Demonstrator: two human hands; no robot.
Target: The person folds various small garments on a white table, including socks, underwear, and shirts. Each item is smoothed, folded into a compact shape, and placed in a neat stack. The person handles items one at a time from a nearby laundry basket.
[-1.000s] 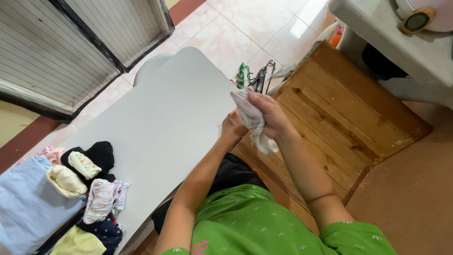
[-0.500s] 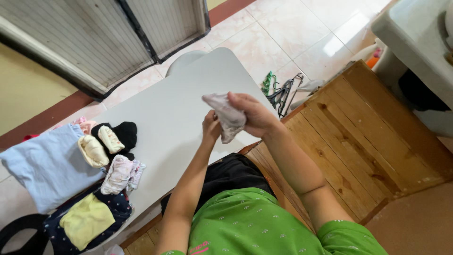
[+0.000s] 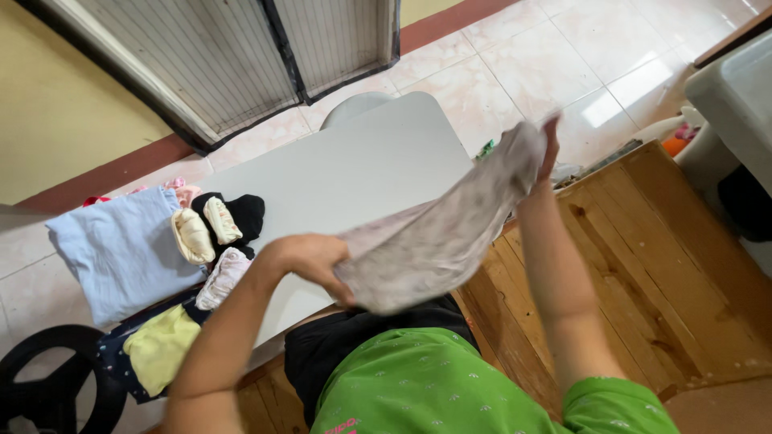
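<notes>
A pale patterned cloth (image 3: 446,233) is stretched out in the air between my two hands, above the near right corner of the white table (image 3: 354,173). My left hand (image 3: 310,257) grips its lower end close to my body. My right hand (image 3: 549,145) is raised and pinches the upper end past the table's right edge. I wear a green patterned shirt (image 3: 450,386).
At the table's left end lie a folded light blue cloth (image 3: 121,249), small rolled garments (image 3: 217,241) on a black one, a yellow piece (image 3: 161,345). A wooden platform (image 3: 643,265) is on my right, a black chair (image 3: 56,386) at lower left, a grey basin (image 3: 736,96) at right.
The bunched cloth has been pulled open: my right hand rose up and to the right, my left hand dropped toward my body. The camera view shifted left.
</notes>
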